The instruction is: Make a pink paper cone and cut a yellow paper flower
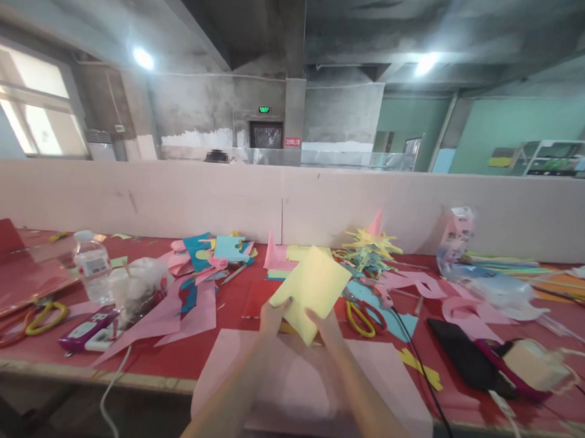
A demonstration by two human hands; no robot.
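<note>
Between my two hands a yellow sheet of paper (312, 288) is held up, tilted, above the table. My left hand (272, 316) grips its left lower edge, thumb on the front. On the lower right edge, my right hand (324, 326) pinches the paper with the thumb in front. Fingers behind the sheet are hidden. Under my forearms lies a large pink sheet (305, 393) that hangs over the table's front edge. Just right of the yellow paper are scissors (363, 317) with yellow and red handles, beside a light blue paper piece (400, 323).
A layered paper tree (373, 245) stands behind the scissors. Pink and blue paper scraps (194, 299), a plastic bottle (91, 265) and more scissors (32, 317) lie left. At right are a black phone (463, 354) and cables. A pale partition (198, 199) closes off the back.
</note>
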